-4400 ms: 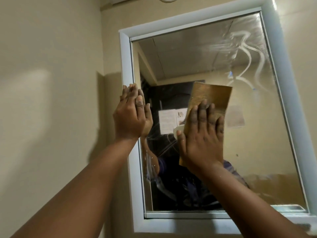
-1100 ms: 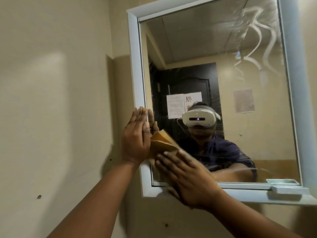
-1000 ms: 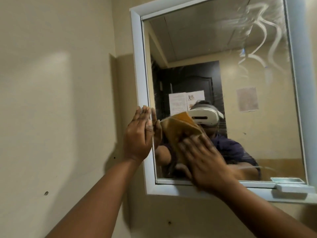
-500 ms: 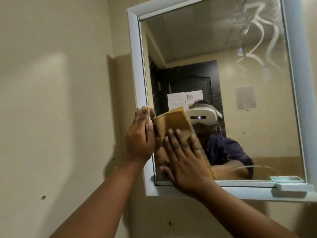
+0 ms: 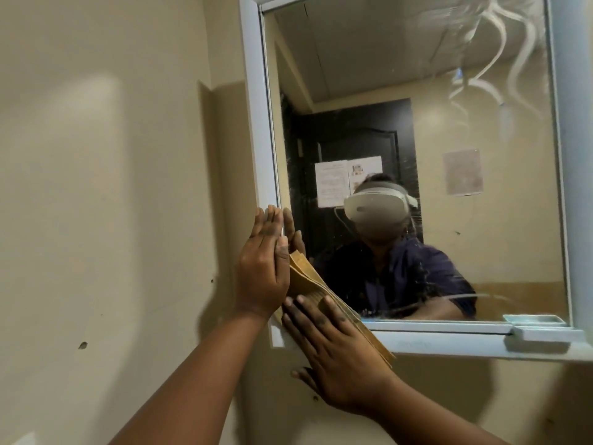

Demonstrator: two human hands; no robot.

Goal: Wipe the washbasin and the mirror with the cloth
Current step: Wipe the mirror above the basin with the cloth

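Single head view, angled upward, close to mirror (image 5: 417, 123) lower-left corner.

A plain washroom: a white-framed rectangular wall mirror (image 5: 417, 75) on a beige painted wall (image 5: 112, 155), reflecting a black panelled door (image 5: 369, 133) hung with paper notices (image 5: 333, 183).

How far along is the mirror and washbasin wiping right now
Done: nothing looks finished. In hand: the right hand presses the cloth on the mirror's lower left corner while the left hand braces the frame. Left: white streaks upper right; the washbasin is out of view.
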